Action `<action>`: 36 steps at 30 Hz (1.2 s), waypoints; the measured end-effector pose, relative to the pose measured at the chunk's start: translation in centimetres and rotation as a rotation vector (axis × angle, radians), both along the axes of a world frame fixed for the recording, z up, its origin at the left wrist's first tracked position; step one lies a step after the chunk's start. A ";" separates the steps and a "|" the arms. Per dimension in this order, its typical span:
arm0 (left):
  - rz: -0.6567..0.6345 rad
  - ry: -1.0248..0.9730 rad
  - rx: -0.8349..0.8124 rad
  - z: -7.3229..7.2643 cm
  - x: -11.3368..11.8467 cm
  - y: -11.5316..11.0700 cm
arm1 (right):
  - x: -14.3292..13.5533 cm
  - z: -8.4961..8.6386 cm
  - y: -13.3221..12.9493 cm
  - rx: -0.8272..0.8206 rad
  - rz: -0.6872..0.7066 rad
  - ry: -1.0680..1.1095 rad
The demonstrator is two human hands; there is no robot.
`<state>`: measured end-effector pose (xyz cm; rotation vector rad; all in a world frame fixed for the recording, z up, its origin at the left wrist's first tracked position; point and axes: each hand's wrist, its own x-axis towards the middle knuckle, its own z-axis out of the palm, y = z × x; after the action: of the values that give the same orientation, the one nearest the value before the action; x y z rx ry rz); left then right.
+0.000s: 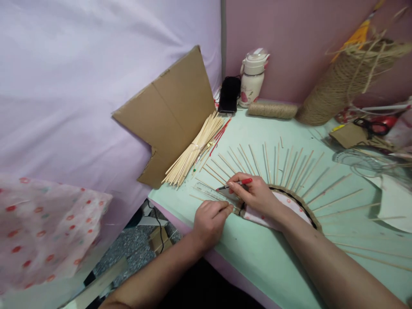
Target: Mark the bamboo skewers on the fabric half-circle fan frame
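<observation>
A red pen (247, 181) is gripped in my right hand (249, 193), its tip down at the edge of a clear ruler (206, 189). My left hand (211, 218) is closed around the ruler's near end, and its fingertips hide that part. Under my right forearm lies a half-round piece (286, 200) covered in dotted fabric, with a dark, braided-looking curved rim. Thin wooden sticks (301, 165) fan outward from this rim across the table. One stick (196, 198) lies beside the ruler, partly covered by my left hand.
A bundle of sticks (193, 150) rests against a cardboard sheet (177, 103) at the left. Behind are a phone (229, 94), a white bottle (252, 81), a twine roll (273, 110) and a large twine cone (341, 81). Scissors (375, 126) and paper (397, 201) lie right on the green tabletop (254, 257).
</observation>
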<state>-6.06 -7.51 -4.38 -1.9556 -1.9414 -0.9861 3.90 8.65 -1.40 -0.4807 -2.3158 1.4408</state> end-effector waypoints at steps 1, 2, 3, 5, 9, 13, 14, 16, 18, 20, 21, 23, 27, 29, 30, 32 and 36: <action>0.000 -0.001 0.001 0.0 0.0 0.0 | 0.0 0.0 0.0 0.007 0.000 0.001; 0.000 -0.003 0.003 0.0 0.0 0.0 | 0.0 0.0 0.0 0.016 -0.001 0.003; 0.001 -0.003 0.003 -0.1 0.0 0.0 | 0.0 0.0 0.0 0.022 -0.001 0.005; 0.004 -0.002 0.006 -0.1 0.0 -0.1 | 0.0 -0.1 0.0 0.027 -0.001 0.009; 0.004 -0.003 0.000 -0.2 -0.1 -0.1 | 0.0 -0.2 0.0 0.019 0.004 0.008; 0.006 -0.004 0.005 -0.2 0.0 -0.1 | 0.0 -0.1 0.0 0.024 -0.001 0.014; 0.007 -0.005 0.006 -0.2 0.0 -0.1 | 0.0 -0.1 0.0 0.023 -0.003 0.017; 0.007 -0.008 0.003 -0.2 0.0 -0.1 | -0.1 -0.1 0.0 0.014 -0.007 0.017; 0.006 -0.010 0.001 -0.2 0.0 -0.1 | 0.0 -0.1 0.0 0.006 -0.008 0.014; 0.006 -0.011 0.002 -0.3 0.0 -0.1 | 0.0 -0.2 0.0 0.010 -0.011 0.013; 0.007 -0.012 0.004 -0.3 0.0 -0.1 | 0.0 -0.2 0.0 0.014 -0.011 0.014; 0.005 -0.017 0.005 -0.3 0.0 -0.1 | 0.0 -0.2 0.0 0.021 -0.010 0.016; 0.002 -0.014 0.009 -0.2 0.0 0.0 | 0.0 -0.2 0.0 0.027 -0.010 0.014; 0.008 -0.012 0.009 -0.1 0.0 0.0 | 0.0 -0.2 0.0 0.025 -0.020 0.012; 0.011 -0.011 0.010 -0.1 0.0 0.0 | 0.0 -0.2 0.0 0.023 -0.025 0.013; 0.015 -0.010 0.013 0.0 0.1 0.1 | 0.0 -0.2 -0.1 0.020 -0.023 0.013; 0.017 -0.011 0.011 0.0 0.1 0.1 | 0.0 -0.2 -0.1 0.021 -0.011 0.011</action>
<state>-5.99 -7.44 -4.34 -1.9284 -1.9508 -1.0026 3.92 8.59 -1.64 -0.4774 -2.3144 1.4093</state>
